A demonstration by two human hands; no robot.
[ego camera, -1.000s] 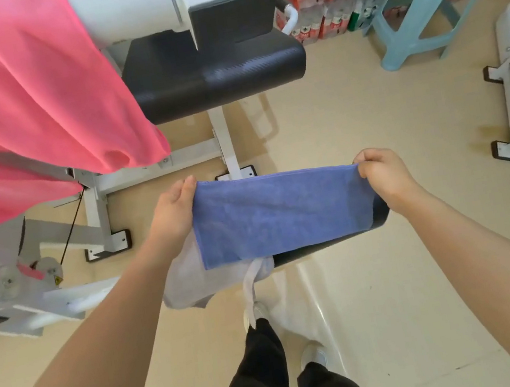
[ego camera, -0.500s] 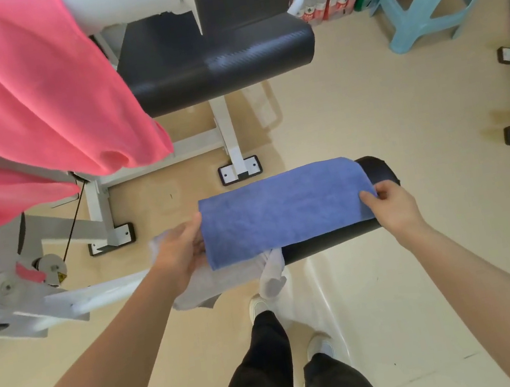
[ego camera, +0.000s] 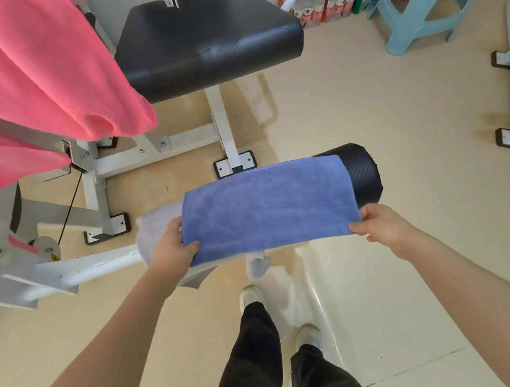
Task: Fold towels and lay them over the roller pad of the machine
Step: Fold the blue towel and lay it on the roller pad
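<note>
Head view: blue towel [ego camera: 267, 206] draped over the black roller pad [ego camera: 363, 171].
Left hand [ego camera: 171, 247] and right hand [ego camera: 382, 224] pinch its near corners above beige floor [ego camera: 367, 107].

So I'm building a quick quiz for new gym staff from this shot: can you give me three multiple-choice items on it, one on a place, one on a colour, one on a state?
1. Where does the blue towel lie?
A. on the seat pad
B. over the roller pad
C. on the floor

2. What colour is the big cloth hanging at upper left?
A. pink
B. green
C. yellow

3. What are the hands doing?
A. both hang free
B. only the left touches the towel
C. each pinches a near corner of the towel

Key: 1 B, the towel drapes over the black roller pad, whose right end stays bare. 2 A, the pink cloth hangs over the machine frame. 3 C, the left hand and the right hand each hold a near corner.
</note>
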